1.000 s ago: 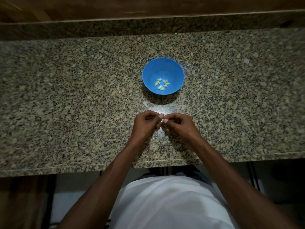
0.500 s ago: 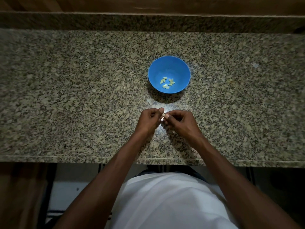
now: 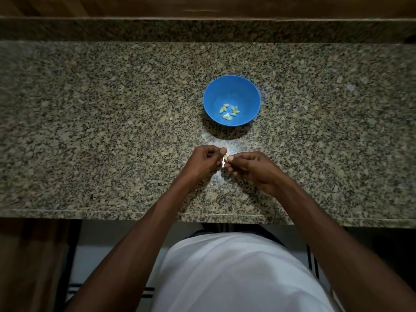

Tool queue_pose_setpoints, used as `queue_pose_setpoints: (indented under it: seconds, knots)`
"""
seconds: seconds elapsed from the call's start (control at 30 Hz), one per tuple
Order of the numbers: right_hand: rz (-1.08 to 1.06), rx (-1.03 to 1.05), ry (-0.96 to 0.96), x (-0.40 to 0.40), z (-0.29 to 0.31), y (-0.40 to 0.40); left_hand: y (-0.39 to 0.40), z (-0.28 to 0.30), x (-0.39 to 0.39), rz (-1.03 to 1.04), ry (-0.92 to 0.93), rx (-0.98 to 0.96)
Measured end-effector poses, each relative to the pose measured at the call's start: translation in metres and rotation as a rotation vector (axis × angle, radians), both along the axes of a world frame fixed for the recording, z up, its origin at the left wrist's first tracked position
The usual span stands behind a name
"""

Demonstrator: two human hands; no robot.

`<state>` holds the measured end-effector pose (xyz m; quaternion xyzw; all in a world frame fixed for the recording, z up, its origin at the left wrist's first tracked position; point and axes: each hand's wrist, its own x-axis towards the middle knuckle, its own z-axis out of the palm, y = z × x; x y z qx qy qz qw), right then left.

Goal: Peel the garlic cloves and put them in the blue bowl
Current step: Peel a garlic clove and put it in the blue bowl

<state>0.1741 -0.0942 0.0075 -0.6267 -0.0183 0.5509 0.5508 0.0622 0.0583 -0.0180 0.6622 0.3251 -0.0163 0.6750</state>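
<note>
I am in the middle of peeling one garlic clove [image 3: 225, 159], which I pinch between both hands above the table [image 3: 90, 131]. My left hand [image 3: 206, 162] has its fingers curled and its thumb tip on the clove from the left; my right hand [image 3: 252, 167] meets it from the right, fingertips nipping at the same small pale piece. Whether the skin is already loose I cannot tell, as the clove is mostly hidden between my fingers. The blue bowl [image 3: 211, 95] stands just beyond my hands, a little to the right of where they meet, with several peeled cloves [image 3: 229, 111] lying in its bottom. A few pale scraps, likely skins [image 3: 204, 138], lie on the table between bowl and hands. Next, I judge, the skin must be worked off, then the bare clove carried the short way forward and dropped into the bowl.
</note>
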Motion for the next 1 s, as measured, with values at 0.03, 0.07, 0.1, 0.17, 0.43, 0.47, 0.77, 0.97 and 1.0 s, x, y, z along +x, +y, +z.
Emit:
queue_pose_setpoints:
  seconds: [0.03, 0.07, 0.1, 0.17, 0.43, 0.47, 0.77, 0.97, 1.0]
  knots:
    - [-0.024, -0.030, 0.019, 0.000, 0.001, 0.001, -0.002, 0.001, 0.001, 0.018, -0.009, 0.087]
    - [-0.056, -0.054, 0.054, -0.001, 0.001, 0.003, -0.004, 0.002, 0.001, 0.050, -0.026, 0.169]
    - [-0.085, -0.070, 0.094, -0.001, 0.002, 0.004, -0.005, 0.004, 0.002, 0.085, -0.048, 0.230]
    - [-0.116, -0.089, 0.167, -0.002, 0.004, 0.006, -0.007, 0.008, 0.002, 0.096, -0.115, 0.306]
    - [-0.185, -0.104, 0.269, 0.002, 0.009, 0.004, 0.003, 0.014, -0.009, -0.169, -0.264, 0.717]
    - [-0.180, -0.102, 0.263, 0.002, 0.009, 0.005, 0.004, 0.013, -0.009, -0.189, -0.268, 0.754]
    - [-0.112, -0.085, 0.182, 0.005, 0.005, 0.010, 0.007, 0.010, -0.011, -0.174, -0.298, 0.848]
    - [-0.107, -0.089, 0.124, 0.002, 0.006, 0.011, 0.006, 0.006, -0.013, -0.113, -0.293, 0.711]
    - [-0.108, -0.093, 0.107, 0.002, 0.005, 0.011, 0.006, 0.006, -0.013, -0.099, -0.276, 0.666]
